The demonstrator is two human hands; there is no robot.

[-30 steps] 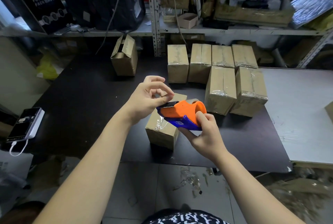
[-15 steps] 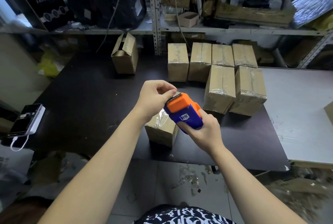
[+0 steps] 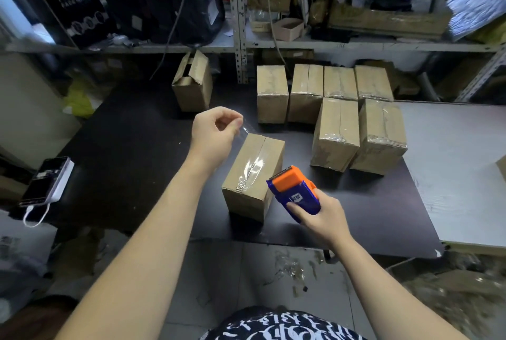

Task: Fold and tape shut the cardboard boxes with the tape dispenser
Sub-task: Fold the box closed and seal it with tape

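A closed cardboard box (image 3: 254, 175) lies on the black table (image 3: 131, 164) in front of me, with crinkled clear tape along part of its top seam. My left hand (image 3: 215, 134) hovers above the box's far left end and pinches the free end of a clear tape strip (image 3: 245, 131). My right hand (image 3: 319, 216) grips the orange and blue tape dispenser (image 3: 294, 189) just right of the box's near end. The stretched strip between them is barely visible.
Several taped boxes (image 3: 335, 112) stand grouped at the back right of the table. An open box (image 3: 193, 82) sits at the back near the shelf post. A phone on a power bank (image 3: 48, 182) lies at the left edge. A white table (image 3: 460, 170) adjoins on the right.
My hands have parted: the left drew the tape end up and away, while the right pulled the dispenser down and to the right, uncovering the box top.
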